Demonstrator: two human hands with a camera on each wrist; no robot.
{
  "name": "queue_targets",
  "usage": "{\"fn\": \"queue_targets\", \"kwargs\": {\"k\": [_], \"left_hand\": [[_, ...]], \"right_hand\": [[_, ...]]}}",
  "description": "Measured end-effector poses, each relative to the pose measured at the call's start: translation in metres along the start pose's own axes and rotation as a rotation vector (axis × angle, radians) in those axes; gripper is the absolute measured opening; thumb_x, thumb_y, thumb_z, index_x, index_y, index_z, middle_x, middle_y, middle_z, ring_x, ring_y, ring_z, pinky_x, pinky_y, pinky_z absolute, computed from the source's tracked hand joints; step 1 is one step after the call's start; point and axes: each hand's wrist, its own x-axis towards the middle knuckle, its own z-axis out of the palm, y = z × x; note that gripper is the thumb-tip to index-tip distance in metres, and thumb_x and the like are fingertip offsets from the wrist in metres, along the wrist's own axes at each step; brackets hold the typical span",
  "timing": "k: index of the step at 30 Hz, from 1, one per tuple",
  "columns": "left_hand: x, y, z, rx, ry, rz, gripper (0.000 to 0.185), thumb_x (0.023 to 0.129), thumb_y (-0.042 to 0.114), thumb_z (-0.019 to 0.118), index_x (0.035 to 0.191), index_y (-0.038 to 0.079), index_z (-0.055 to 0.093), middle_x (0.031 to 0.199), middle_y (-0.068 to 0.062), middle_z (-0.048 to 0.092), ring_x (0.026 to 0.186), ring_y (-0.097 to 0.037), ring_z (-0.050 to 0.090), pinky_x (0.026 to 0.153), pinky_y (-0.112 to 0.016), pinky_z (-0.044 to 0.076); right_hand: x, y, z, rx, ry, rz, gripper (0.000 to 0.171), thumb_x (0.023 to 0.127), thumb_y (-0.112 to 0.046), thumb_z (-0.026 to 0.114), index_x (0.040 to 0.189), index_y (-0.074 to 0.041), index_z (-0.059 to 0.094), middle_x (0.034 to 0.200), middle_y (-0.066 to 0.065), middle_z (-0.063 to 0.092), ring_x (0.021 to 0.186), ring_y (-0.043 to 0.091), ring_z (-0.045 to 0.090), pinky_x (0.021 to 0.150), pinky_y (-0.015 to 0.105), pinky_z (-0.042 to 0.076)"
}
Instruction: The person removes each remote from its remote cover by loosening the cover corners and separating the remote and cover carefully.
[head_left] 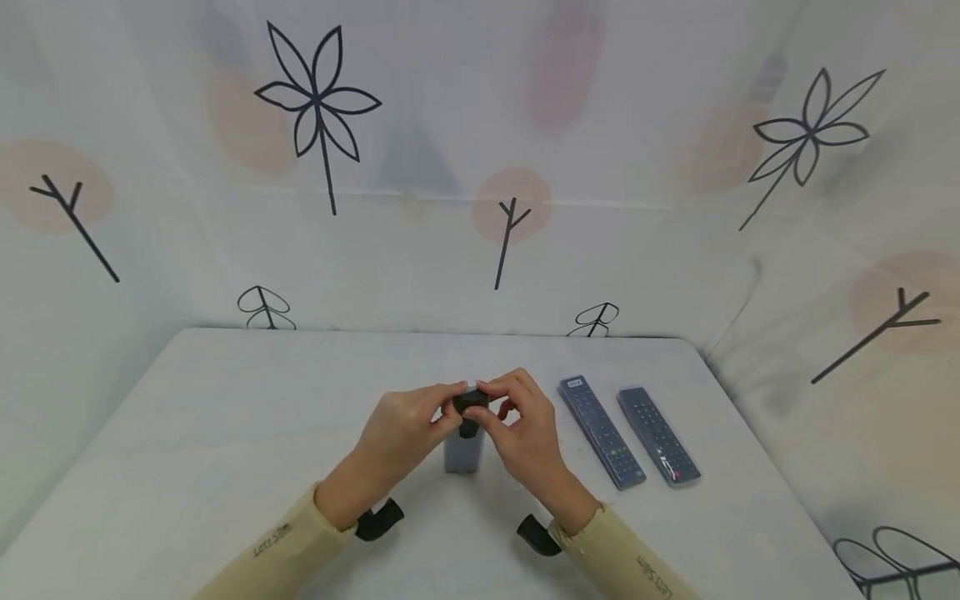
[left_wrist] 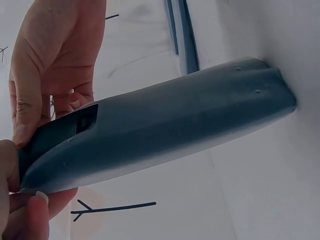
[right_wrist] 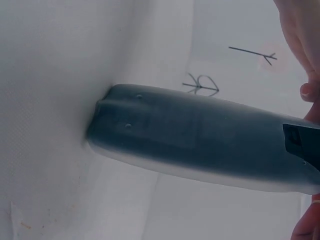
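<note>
A grey-blue remote control point(head_left: 462, 454) stands on end on the white table point(head_left: 225, 433), its back point(left_wrist: 190, 115) toward me. Both hands meet at its top end. My left hand point(head_left: 452, 403) and my right hand point(head_left: 489, 403) pinch a small black piece point(head_left: 471, 402) there, at the dark opening point(left_wrist: 82, 121) in the back of the remote. The remote's lower end point(right_wrist: 102, 127) rests on the table. What the black piece is cannot be made out.
Two more dark remotes point(head_left: 600, 431) point(head_left: 658, 435) lie side by side, buttons up, to the right of my hands. A white sheet printed with flowers and twigs point(head_left: 318, 108) hangs behind and beside the table. The table's right edge point(head_left: 757, 442) runs close to them.
</note>
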Motion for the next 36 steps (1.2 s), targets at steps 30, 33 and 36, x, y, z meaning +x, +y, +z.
{"fn": "queue_targets", "kwargs": {"k": [30, 33, 36], "left_hand": [[-0.005, -0.009, 0.003, -0.386, -0.059, -0.436, 0.019, 0.088, 0.0, 0.067, 0.1, 0.009, 0.078, 0.085, 0.003, 0.075, 0.068, -0.001, 0.066, 0.053, -0.023, 0.05], [-0.005, -0.011, 0.003, -0.427, -0.075, -0.481, 0.02, 0.089, -0.001, 0.066, 0.101, 0.009, 0.077, 0.088, 0.002, 0.075, 0.07, -0.003, 0.067, 0.054, -0.025, 0.052], [-0.007, -0.012, 0.004, -0.461, -0.09, -0.517, 0.019, 0.09, 0.0, 0.067, 0.104, 0.009, 0.076, 0.09, 0.002, 0.074, 0.074, -0.006, 0.068, 0.056, -0.026, 0.053]], "right_hand": [[-0.008, 0.025, 0.004, 0.034, -0.015, -0.016, 0.036, 0.071, 0.009, 0.083, 0.102, 0.001, 0.067, 0.09, 0.009, 0.065, 0.081, 0.022, 0.063, 0.058, 0.036, 0.05], [-0.013, 0.04, 0.005, 0.045, -0.044, 0.003, 0.037, 0.076, 0.003, 0.083, 0.108, -0.004, 0.067, 0.095, 0.005, 0.065, 0.085, 0.02, 0.063, 0.061, 0.034, 0.051], [-0.015, 0.04, 0.001, 0.064, -0.093, 0.048, 0.033, 0.083, -0.002, 0.079, 0.113, -0.007, 0.066, 0.099, 0.003, 0.065, 0.089, 0.018, 0.063, 0.065, 0.033, 0.052]]}}
